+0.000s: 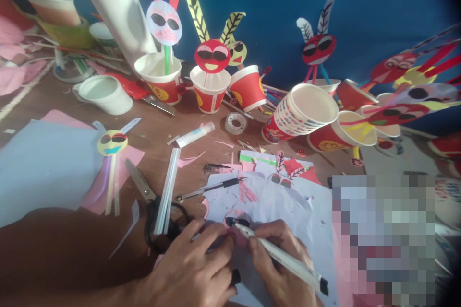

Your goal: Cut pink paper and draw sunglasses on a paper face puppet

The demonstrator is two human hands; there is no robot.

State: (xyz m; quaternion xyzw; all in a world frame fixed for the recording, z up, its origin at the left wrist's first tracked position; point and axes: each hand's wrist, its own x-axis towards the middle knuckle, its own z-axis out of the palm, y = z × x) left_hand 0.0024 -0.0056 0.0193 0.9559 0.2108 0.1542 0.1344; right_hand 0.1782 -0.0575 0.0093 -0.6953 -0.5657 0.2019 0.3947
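My right hand [284,259] grips a white marker pen [288,259] with a black end, its tip touching a small round pink paper face [237,235] with black eyes. My left hand [201,268] lies over the near left side of that face, fingers bent and pinning it down. A black marker cap [235,277] pokes out by the left fingers; whether they grip it is hard to see. Under both hands spreads a pale blue paper sheet [288,216]. Black-handled scissors [146,192] lie left of my left hand, beneath pale folded strips [168,192].
A black pen [212,189] lies beyond the hands. Paper-face puppets stand in paper cups [211,88] along the blue wall. A stack of cups [302,110], a tape roll [236,123], a white mug [104,93] and a yellow paper face [112,142] are on the table.
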